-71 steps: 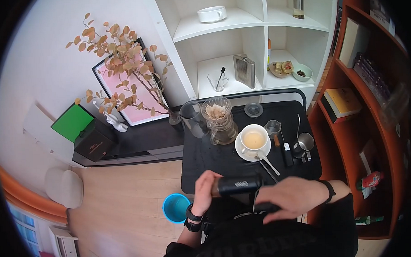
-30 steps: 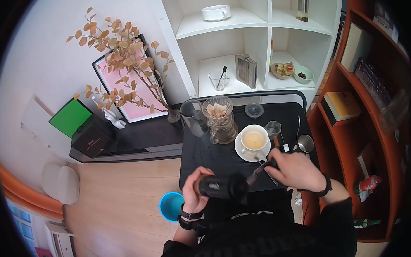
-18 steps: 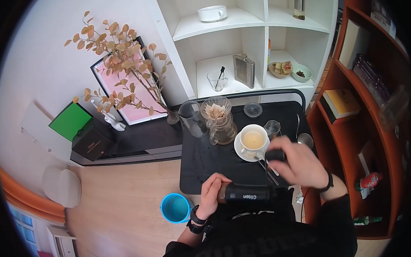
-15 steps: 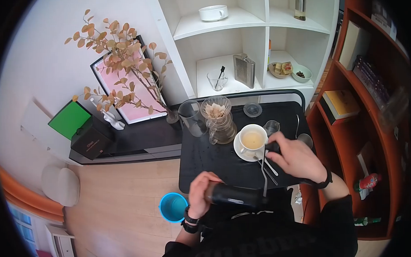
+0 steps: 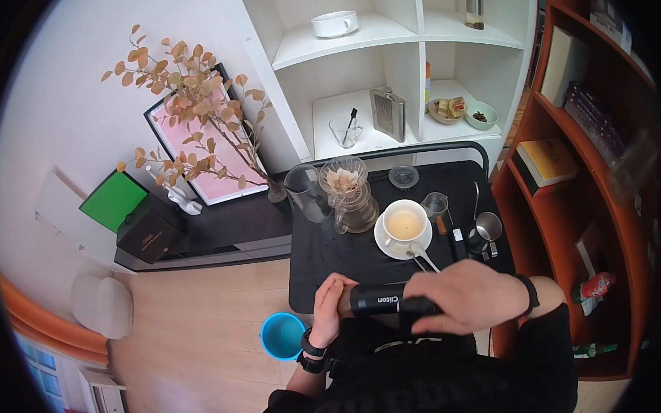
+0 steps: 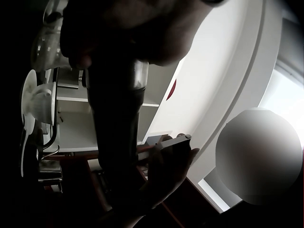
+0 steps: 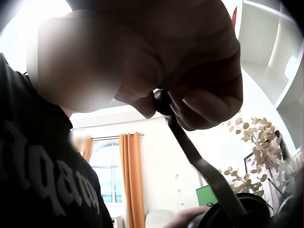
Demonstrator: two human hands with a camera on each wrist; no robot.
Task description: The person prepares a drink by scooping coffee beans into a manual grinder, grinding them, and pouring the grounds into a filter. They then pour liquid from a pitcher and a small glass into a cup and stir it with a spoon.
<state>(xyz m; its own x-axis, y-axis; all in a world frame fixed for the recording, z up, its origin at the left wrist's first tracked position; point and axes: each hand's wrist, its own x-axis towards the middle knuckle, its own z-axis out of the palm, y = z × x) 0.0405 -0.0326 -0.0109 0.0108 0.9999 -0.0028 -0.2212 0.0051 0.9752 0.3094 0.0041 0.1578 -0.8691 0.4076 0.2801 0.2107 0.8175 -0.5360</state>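
A black hand coffee grinder (image 5: 376, 300) lies nearly level before the body, its lettered side facing up. My left hand (image 5: 328, 307) grips its brownish end. With the fingers of my right hand (image 5: 465, 296) I hold the knob (image 7: 162, 102) of the metal crank (image 7: 209, 171), which the right wrist view shows joined to the grinder's black top. Just past the grinder, a white cup (image 5: 388, 232) of pale tan liquid sits on a saucer (image 5: 383, 250) with a white spoon (image 5: 425, 257). The left wrist view is dark, and the grinder's body (image 6: 116, 118) crosses its middle.
The black cart (image 5: 321, 261) carries a dripper (image 5: 343, 167) with a paper filter over a glass server (image 5: 360, 214), a tall glass vessel (image 5: 305, 195), a small glass cup (image 5: 435, 203) and a steel pitcher (image 5: 489, 227). A blue bucket (image 5: 283, 338) stands on the floor at left.
My right hand has swung round with the crank, out over the cart's edge near the cup and back close to the body. My left hand keeps its grip on the grinder, which has tilted and shifted slightly.
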